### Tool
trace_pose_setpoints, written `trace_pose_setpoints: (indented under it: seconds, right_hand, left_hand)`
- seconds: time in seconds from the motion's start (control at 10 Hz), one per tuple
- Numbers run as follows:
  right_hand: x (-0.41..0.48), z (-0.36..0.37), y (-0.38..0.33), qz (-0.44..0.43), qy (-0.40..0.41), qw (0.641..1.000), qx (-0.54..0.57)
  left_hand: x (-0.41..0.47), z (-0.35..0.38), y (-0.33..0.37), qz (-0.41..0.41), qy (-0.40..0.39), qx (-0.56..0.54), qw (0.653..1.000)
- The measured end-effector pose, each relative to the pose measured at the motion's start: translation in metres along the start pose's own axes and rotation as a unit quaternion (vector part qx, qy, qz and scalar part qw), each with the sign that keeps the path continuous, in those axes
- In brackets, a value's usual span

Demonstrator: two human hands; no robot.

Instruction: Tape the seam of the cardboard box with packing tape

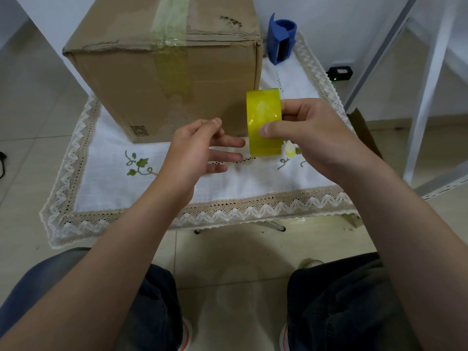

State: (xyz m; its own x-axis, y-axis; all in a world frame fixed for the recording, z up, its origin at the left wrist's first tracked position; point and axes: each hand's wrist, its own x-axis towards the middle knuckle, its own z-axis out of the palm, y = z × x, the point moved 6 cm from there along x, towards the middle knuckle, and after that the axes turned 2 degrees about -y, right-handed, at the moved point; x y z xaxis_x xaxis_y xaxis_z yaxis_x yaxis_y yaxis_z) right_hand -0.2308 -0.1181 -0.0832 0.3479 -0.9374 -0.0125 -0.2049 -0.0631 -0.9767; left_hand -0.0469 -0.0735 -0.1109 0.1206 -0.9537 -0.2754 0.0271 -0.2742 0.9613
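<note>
A brown cardboard box (162, 72) stands on a small table; a strip of yellowish tape runs over its top seam and down its front face. My right hand (311, 133) grips a roll of yellow packing tape (264, 122) edge-on, thumb on its outer face, just right of the box's lower front corner. My left hand (200, 145) hovers beside the roll with its fingers apart, thumb and forefinger close together, holding nothing that I can see.
A white embroidered tablecloth (228, 188) with a lace border covers the table. A blue tape dispenser (281, 39) stands behind the box at the right. A white frame (425, 97) rises at the right. My knees are below the table edge.
</note>
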Motion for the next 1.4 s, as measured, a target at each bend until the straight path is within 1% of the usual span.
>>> trace_pose_setpoints:
  seconds: [0.2, 0.3, 0.4, 0.5, 0.6, 0.7, 0.9, 1.1, 1.2, 1.3, 1.4]
  right_hand:
    - [0.006, -0.012, 0.008, 0.002, 0.037, 0.998, -0.051]
    - [0.010, -0.020, 0.014, -0.005, 0.088, 0.988, -0.123]
    - [0.013, -0.025, 0.016, -0.047, 0.165, 0.936, -0.307]
    - [0.021, -0.029, 0.021, -0.053, 0.209, 0.872, -0.439]
    - [0.032, -0.042, 0.034, -0.020, 0.228, 0.828, -0.511]
    - [0.037, -0.051, 0.046, 0.024, 0.216, 0.820, -0.530]
    - [0.036, -0.052, 0.046, 0.068, 0.207, 0.795, -0.566]
    - [0.039, -0.051, 0.052, 0.105, 0.168, 0.806, -0.557]
    - [0.033, -0.042, 0.051, 0.101, 0.158, 0.797, -0.574]
    - [0.022, -0.032, 0.043, 0.082, 0.155, 0.799, -0.576]
    - [0.003, -0.026, 0.021, 0.026, 0.176, 0.842, -0.509]
  left_hand:
    - [0.002, 0.002, -0.002, 0.004, -0.001, -0.006, 1.000]
    - [0.003, 0.003, -0.002, 0.007, -0.002, 0.002, 1.000]
    - [0.003, 0.002, -0.004, 0.007, 0.002, 0.013, 1.000]
    - [0.005, -0.003, -0.006, 0.005, 0.013, 0.023, 1.000]
    - [0.007, -0.011, -0.007, 0.004, 0.028, 0.034, 0.999]
    - [0.009, -0.016, -0.007, 0.005, 0.036, 0.039, 0.999]
    - [0.011, -0.018, -0.009, 0.009, 0.036, 0.053, 0.998]
    - [0.011, -0.018, -0.010, 0.018, 0.035, 0.073, 0.997]
    - [0.004, -0.022, -0.012, 0.032, 0.034, 0.093, 0.995]
    - [-0.006, -0.028, -0.006, 0.026, 0.040, 0.094, 0.994]
    - [-0.025, -0.046, 0.004, 0.054, 0.065, 0.068, 0.994]
